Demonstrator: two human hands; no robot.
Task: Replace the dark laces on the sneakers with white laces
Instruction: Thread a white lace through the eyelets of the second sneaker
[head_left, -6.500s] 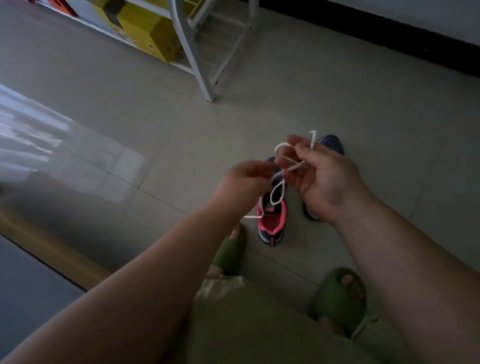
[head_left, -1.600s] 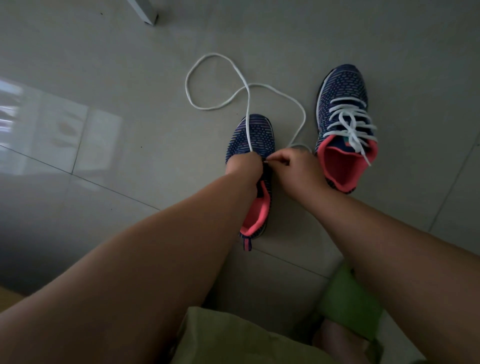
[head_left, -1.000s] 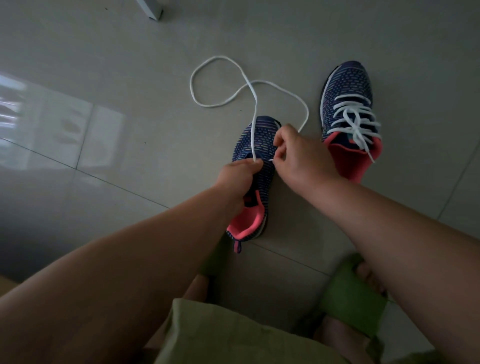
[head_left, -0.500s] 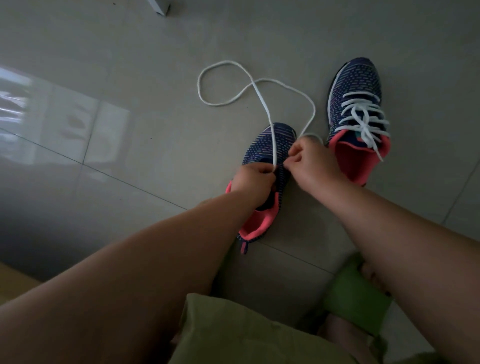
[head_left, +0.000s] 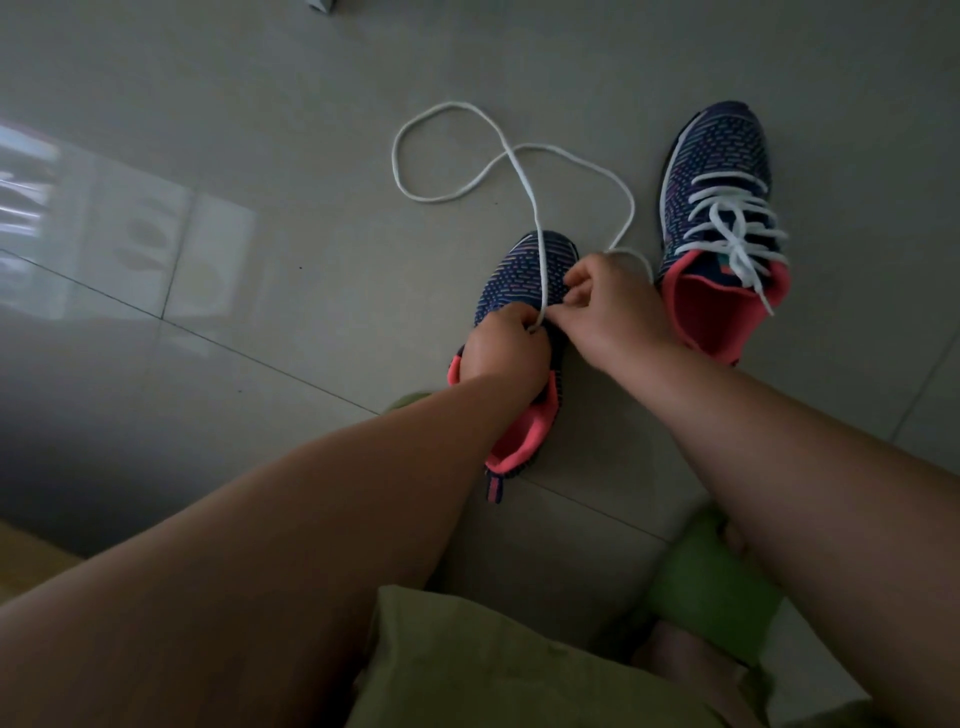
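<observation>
- Step in hand: threading the white lace (head_left: 519, 156) into the near sneaker (head_left: 524, 275), centre frame.
- Left hand (head_left: 501, 348) and right hand (head_left: 613, 306) each pinch the lace at the eyelets.
- Far sneaker (head_left: 722, 208), upper right: already laced.
- Next, by judgement: draw slack through, evenly.

- No text, label, brand name, number or sign can be read anywhere in the view.
- The dark blue knit sneaker with white laces (head_left: 719, 171) bears only a woven pattern of short coloured dashes, no lettering.
- The unlaced dark blue knit sneaker with coral lining (head_left: 524, 270) shows the same.
</observation>
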